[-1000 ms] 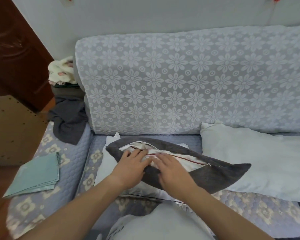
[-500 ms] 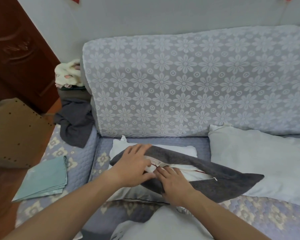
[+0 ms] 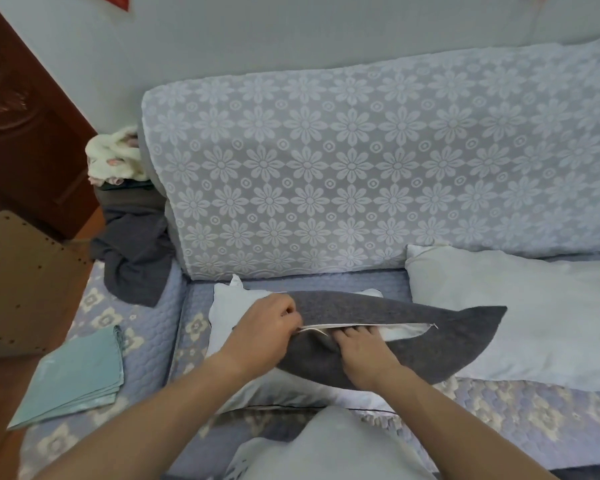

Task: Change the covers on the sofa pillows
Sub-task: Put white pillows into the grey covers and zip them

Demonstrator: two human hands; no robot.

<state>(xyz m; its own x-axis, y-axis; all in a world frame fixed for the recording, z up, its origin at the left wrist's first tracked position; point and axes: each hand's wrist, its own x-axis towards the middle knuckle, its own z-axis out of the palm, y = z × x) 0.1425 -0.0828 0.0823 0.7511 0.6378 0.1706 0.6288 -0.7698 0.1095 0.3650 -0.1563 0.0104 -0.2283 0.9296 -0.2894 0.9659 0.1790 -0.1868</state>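
A dark grey pillow cover (image 3: 440,341) lies on the sofa seat with a white pillow inside; a narrow slit of white shows along its zip opening (image 3: 402,330). My left hand (image 3: 262,336) pinches the left end of the opening, fingers curled. My right hand (image 3: 361,351) lies flat on the grey cover just below the opening, fingertips at the slit. A bare white pillow (image 3: 222,317) lies underneath, sticking out to the left.
Another bare white pillow (image 3: 520,317) lies at the right against the flowered sofa back (image 3: 361,161). Folded teal covers (image 3: 77,375) sit on the left seat. Dark and cream clothes (image 3: 132,244) are heaped in the corner. A pale pillow (image 3: 326,448) is at the bottom.
The opening of the grey cover has narrowed from a wide gap to a thin slit. My left hand went from lying flat to pinching the left end.
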